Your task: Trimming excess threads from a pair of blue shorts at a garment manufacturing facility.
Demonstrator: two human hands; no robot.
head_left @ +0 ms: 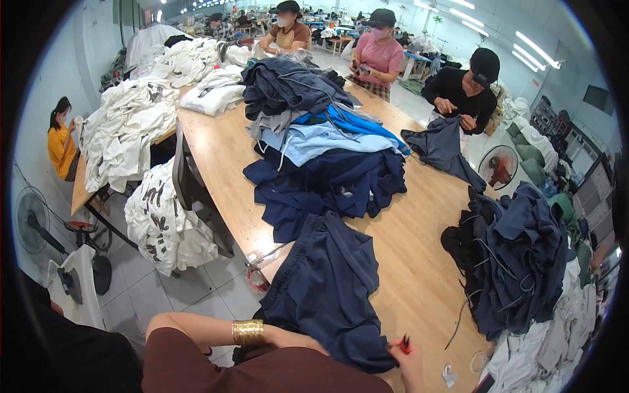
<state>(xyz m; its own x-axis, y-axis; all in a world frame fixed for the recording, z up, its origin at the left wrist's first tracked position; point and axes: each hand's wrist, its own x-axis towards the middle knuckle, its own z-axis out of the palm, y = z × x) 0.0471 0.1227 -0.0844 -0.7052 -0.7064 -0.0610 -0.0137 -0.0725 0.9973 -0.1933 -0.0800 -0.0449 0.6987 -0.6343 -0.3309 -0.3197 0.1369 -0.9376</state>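
Note:
A pair of dark blue-grey shorts (327, 281) with a gathered waistband lies spread on the wooden table in front of me. My right hand (405, 360), closed around small red thread snips (406, 344) with a dark tip, rests at the lower right edge of the shorts. My left forearm, with a wide gold bracelet at the wrist, reaches across to the near edge of the shorts. Brown cloth of my own clothing and the garment hide the fingers of my left hand (304, 340).
Beyond the shorts rises a pile of navy, light blue and grey garments (327, 150). A dark garment heap (517, 255) stands at the right, white garments (124, 131) at the left. Across the wooden table (419, 262), a person in black (465, 98) handles a dark garment.

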